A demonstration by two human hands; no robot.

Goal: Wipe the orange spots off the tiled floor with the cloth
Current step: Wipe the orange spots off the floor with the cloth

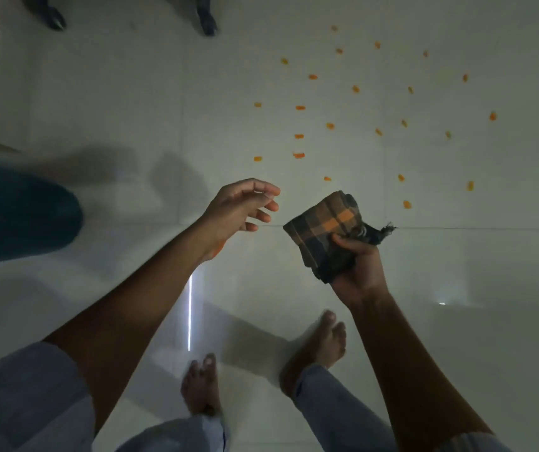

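Head cam looks down at pale tiled floor (98, 93) in dim light. Right hand (358, 267) grips a folded checked cloth (325, 230), brown/dark w/ orange squares, fingers and thumb curled round its lower part; cloth held up off the floor, frayed corner sticking out to the right. Left hand (242, 212) held out beside the cloth, not touching it, fingers loosely spread and a bit bent, holding nothing. Orange spots (330, 126) scattered over the tiles beyond both hands, mostly upper right; nearest ones just past the cloth. Two bare feet (323, 340) on the floor below the hands, light trouser legs (336, 402) at bottom. Teal rounded object (23, 213) at left edge, blurred, can't tell what. Two dark furniture legs (207, 19) at top
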